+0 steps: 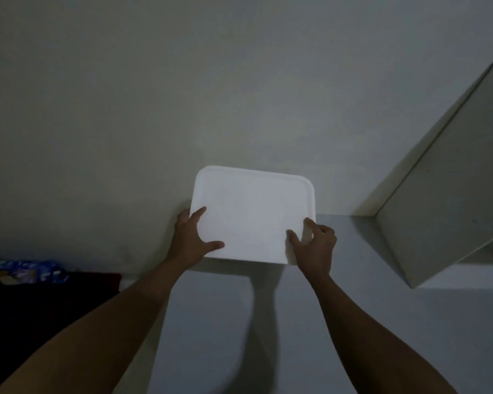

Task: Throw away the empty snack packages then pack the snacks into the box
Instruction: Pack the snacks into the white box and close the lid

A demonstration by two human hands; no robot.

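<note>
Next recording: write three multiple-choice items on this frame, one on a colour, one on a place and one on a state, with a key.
1. What colour is the box?
A) brown B) white C) red
2. Where does the blue snack package lie?
A) far left, on the dark surface B) on top of the box C) inside a bin
3. How is the box held?
A) untouched B) by one hand only C) by both hands at its near corners

Key: 1 B, its top is plain white. 2 A, the package sits at the left edge of the view, apart from the box. 3 C, the left hand and the right hand each grip a near corner.
</note>
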